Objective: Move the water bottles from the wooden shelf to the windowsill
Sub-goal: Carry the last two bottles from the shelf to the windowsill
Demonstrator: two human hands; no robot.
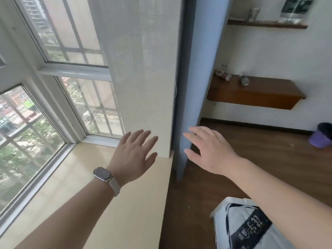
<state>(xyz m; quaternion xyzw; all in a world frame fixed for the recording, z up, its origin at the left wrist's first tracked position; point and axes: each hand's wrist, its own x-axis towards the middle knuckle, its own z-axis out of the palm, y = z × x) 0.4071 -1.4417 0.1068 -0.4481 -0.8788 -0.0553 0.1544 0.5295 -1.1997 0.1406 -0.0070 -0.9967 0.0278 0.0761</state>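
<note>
Home room: windowsill, curtain, wooden shelf

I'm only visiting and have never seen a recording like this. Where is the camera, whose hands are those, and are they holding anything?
There is no machine here. A person wears a wide-angle camera on the head. It looks forward and down, so you see their own two arms, and this is the only view.

The left hand, with a watch on its wrist, hovers over the pale windowsill. The right hand reaches out above the floor, next to the blue curtain. Both hands have their fingers spread and hold nothing.

Across the room a wooden shelf hangs on the wall. On it are a red-labelled bottle at the left end and a clear bottle to its right. Both are blurred at this distance. No bottle shows on the part of the windowsill in view.
</note>
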